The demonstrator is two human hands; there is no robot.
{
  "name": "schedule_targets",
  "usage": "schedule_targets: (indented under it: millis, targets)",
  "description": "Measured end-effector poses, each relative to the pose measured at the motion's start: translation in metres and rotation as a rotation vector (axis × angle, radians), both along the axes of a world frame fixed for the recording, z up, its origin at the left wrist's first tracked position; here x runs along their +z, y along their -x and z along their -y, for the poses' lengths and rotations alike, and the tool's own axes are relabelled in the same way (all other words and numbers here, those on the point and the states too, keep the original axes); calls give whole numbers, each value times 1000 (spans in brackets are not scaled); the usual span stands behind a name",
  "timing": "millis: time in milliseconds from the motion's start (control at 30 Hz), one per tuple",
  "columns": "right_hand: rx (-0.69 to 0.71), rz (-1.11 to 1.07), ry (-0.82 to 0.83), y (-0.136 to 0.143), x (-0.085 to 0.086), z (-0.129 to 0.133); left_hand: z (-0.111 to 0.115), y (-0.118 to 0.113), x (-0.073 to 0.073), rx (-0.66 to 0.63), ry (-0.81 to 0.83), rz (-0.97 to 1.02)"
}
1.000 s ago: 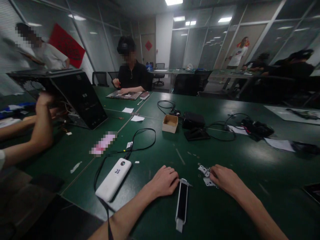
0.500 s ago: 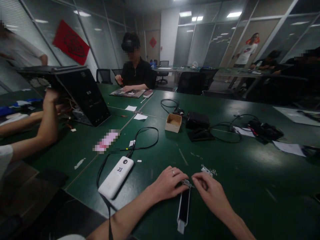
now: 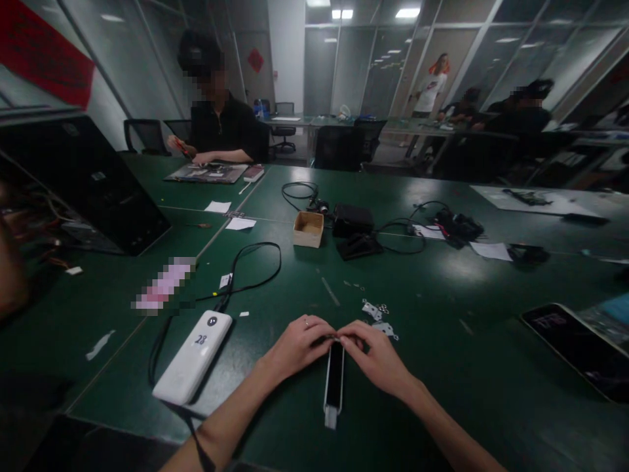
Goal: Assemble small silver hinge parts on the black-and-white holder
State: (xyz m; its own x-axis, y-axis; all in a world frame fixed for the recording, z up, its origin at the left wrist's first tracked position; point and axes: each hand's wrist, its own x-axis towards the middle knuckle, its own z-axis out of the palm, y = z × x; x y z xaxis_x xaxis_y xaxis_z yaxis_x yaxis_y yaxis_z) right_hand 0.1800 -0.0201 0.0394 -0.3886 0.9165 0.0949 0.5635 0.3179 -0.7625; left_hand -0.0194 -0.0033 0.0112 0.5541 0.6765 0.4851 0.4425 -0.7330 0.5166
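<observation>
A long narrow black piece with silver edges (image 3: 335,380) lies on the green table, a pale translucent tab at its near end. I cannot tell its kind. My left hand (image 3: 301,346) is closed at its far end, thumb and fingers against it from the left. From the right, my right hand (image 3: 376,354) pinches at that same end, its fingertips meeting those of my left hand. What the right fingertips hold is too small and hidden to name. Just beyond my right hand lie small silver metal plates (image 3: 383,328) and several tiny rings (image 3: 382,309).
A white power bank (image 3: 194,360) marked 28, with a black cable (image 3: 255,288), lies to the left. Ahead are a small cardboard box (image 3: 308,231) and a black case (image 3: 352,221). A phone (image 3: 574,347) lies right. A computer tower (image 3: 98,177) and a seated person (image 3: 221,131) are across the table.
My view has swung to the right, bringing the phone into sight. My fingertips have come together at the piece's far end, where a small gap was before. More metal plates show beyond my right hand.
</observation>
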Motion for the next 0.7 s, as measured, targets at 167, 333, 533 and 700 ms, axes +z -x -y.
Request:
schedule_targets:
  millis: [167, 333, 533, 700]
  targets:
    - [-44, 117, -99, -18, -3, -3, -12, 18, 8, 12, 231, -121]
    - [36, 332, -97, -27, -12, -1, -15, 21, 8, 31, 331, -217]
    - [73, 353, -76, -23, -11, 0, -15, 17, 5, 35, 375, -231]
    - [55, 292, -28, -24, -9, 1, -15, 16, 6, 34, 388, -193]
